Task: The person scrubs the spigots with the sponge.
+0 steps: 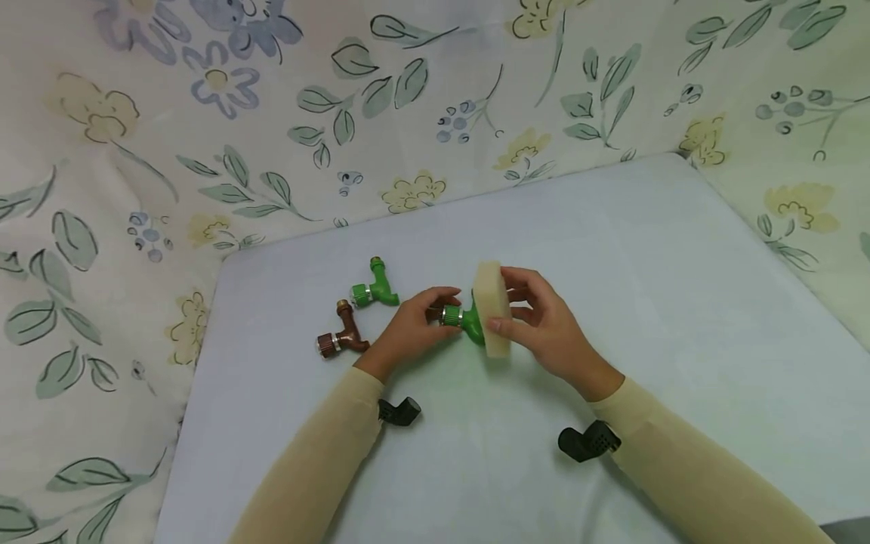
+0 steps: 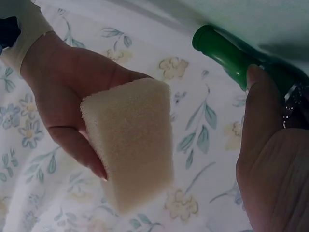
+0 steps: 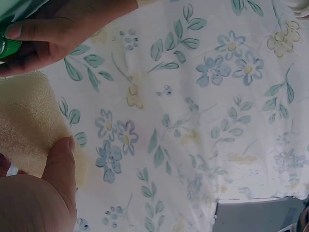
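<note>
Left hand: the held green tap (image 1: 472,325) is gripped by the left hand (image 1: 414,325), its fingers curled about the ribbed knob (image 1: 451,316).
Right hand: the pale sponge (image 1: 493,310) is gripped by the right hand (image 1: 547,329) between thumb and fingers, from its right side.
Sponge: it is held upright just right of the held green tap, part of which is covered by it in the head view; a gap between them is seen from the left wrist.
Taps at left: a second green tap (image 1: 382,289) is laid beyond the left hand, and a brown tap (image 1: 350,334) nearer, just left of that hand.
Sleeves: both forearms are covered by cream sleeves (image 1: 319,453), with a black device (image 1: 401,412) worn at each wrist.
Table: all is set over a white table (image 1: 680,302), backed on the far side by floral cloth (image 1: 408,113).
</note>
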`<action>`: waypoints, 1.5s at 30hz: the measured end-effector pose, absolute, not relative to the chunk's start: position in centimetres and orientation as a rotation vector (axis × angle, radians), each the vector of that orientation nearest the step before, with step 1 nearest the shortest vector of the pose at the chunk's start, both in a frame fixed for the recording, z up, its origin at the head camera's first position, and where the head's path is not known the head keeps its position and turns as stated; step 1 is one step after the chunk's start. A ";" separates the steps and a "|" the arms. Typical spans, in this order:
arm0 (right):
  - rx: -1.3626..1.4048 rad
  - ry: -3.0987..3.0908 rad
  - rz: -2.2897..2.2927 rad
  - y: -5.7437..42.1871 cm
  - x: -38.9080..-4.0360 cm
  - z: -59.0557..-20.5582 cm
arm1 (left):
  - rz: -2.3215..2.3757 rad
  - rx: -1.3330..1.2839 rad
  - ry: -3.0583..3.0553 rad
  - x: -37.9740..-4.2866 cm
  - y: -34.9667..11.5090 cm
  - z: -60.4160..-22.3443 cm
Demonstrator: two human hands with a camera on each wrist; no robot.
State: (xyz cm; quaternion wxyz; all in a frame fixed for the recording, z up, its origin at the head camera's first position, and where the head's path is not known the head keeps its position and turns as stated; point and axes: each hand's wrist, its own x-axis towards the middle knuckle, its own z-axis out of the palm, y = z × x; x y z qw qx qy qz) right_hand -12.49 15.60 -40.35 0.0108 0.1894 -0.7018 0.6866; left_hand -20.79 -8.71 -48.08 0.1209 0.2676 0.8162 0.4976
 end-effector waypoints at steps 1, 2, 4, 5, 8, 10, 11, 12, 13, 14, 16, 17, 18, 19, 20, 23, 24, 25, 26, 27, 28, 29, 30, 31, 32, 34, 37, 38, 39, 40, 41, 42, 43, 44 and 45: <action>0.593 -2.185 2.146 15.6 -12.5 -40.4 | 1.433 0.784 2.395 -20.8 -8.7 -48.2; 0.594 -2.184 2.146 15.6 -12.6 -40.5 | 1.413 0.791 2.410 -20.8 -8.8 -48.3; 0.595 -2.185 2.147 15.6 -12.6 -40.5 | 1.399 0.811 2.424 -20.8 -8.8 -48.3; 0.593 -2.189 2.146 15.6 -12.5 -40.6 | 1.398 0.822 2.427 -20.8 -8.8 -48.3; 0.583 -2.201 2.142 15.6 -12.5 -40.6 | 1.431 0.814 2.423 -20.8 -8.9 -48.1; 0.578 -2.208 2.139 15.6 -12.4 -40.6 | 1.472 0.773 2.411 -20.7 -8.9 -47.6; 0.579 -2.212 2.136 15.6 -12.4 -40.6 | 1.495 0.750 2.403 -20.6 -8.9 -47.3; 0.581 -2.213 2.134 15.6 -12.4 -40.6 | 1.522 0.728 2.393 -20.5 -8.9 -46.9; 0.583 -2.212 2.134 15.6 -12.4 -40.5 | 1.547 0.709 2.383 -20.3 -8.9 -46.4; 0.586 -2.211 2.130 15.6 -12.4 -40.5 | 1.577 0.696 2.368 -20.1 -8.8 -45.8; 0.593 -2.209 2.118 15.6 -12.5 -40.4 | 1.652 0.702 2.330 -19.7 -8.7 -44.5; 0.598 -2.205 2.115 15.6 -12.5 -40.3 | 1.691 0.705 2.312 -19.5 -8.6 -43.8; 0.602 -2.198 2.115 15.6 -12.5 -40.3 | 1.727 0.711 2.301 -19.2 -8.6 -43.2; 0.607 -2.194 2.111 15.6 -12.6 -40.2 | 1.770 0.719 2.286 -19.0 -8.5 -42.6; 0.612 -2.191 2.109 15.5 -12.6 -40.2 | 1.814 0.727 2.273 -18.8 -8.5 -42.1; 0.613 -2.197 2.118 15.3 -12.7 -40.2 | 1.913 0.750 2.242 -18.3 -8.3 -41.1; 0.611 -2.202 2.122 15.2 -12.7 -40.2 | 1.934 0.754 2.234 -18.2 -8.3 -40.9; 0.609 -2.214 2.121 15.1 -12.6 -40.2 | 1.955 0.758 2.222 -18.1 -8.2 -40.7; 0.609 -2.224 2.120 15.0 -12.6 -40.3 | 1.968 0.761 2.221 -18.0 -8.2 -40.6; 0.611 -2.235 2.117 14.9 -12.6 -40.3 | 1.979 0.763 2.223 -17.9 -8.2 -40.5; 0.618 -2.238 2.118 14.8 -12.5 -40.3 | 1.993 0.765 2.228 -17.8 -8.2 -40.5; 0.627 -2.243 2.115 14.6 -12.5 -40.4 | 2.012 0.771 2.227 -17.6 -8.2 -40.4; 0.639 -2.248 2.108 14.5 -12.5 -40.4 | 2.033 0.779 2.222 -17.5 -8.2 -40.3; 0.648 -2.252 2.102 14.3 -12.5 -40.4 | 2.059 0.792 2.209 -17.4 -8.2 -40.2; 0.657 -2.253 2.098 14.2 -12.5 -40.4 | 2.079 0.804 2.206 -17.3 -8.1 -40.1; 0.670 -2.256 2.089 14.0 -12.5 -40.5 | 2.111 0.832 2.190 -17.2 -8.1 -39.9; 0.672 -2.264 2.076 13.7 -12.4 -40.5 | 2.111 0.850 2.201 -17.1 -8.1 -39.9; 0.673 -2.266 2.072 13.7 -12.4 -40.5 | 2.107 0.850 2.214 -17.2 -8.2 -40.1; 0.673 -2.268 2.065 13.7 -12.4 -40.5 | 2.105 0.852 2.221 -17.2 -8.2 -40.1; 0.674 -2.271 2.057 13.7 -12.4 -40.6 | 2.099 0.853 2.230 -17.1 -8.2 -40.0; 0.674 -2.275 2.047 13.6 -12.5 -40.6 | 2.097 0.853 2.231 -17.0 -8.2 -40.0; 0.673 -2.280 2.039 13.6 -12.5 -40.6 | 2.097 0.854 2.228 -17.0 -8.2 -39.9; 0.670 -2.284 2.030 13.6 -12.5 -40.6 | 2.097 0.858 2.223 -16.9 -8.2 -39.8; 0.667 -2.289 2.021 13.7 -12.6 -40.6 | 2.096 0.864 2.216 -16.6 -8.2 -39.4; 0.662 -2.295 2.013 13.7 -12.6 -40.6 | 2.091 0.873 2.208 -16.4 -8.1 -39.0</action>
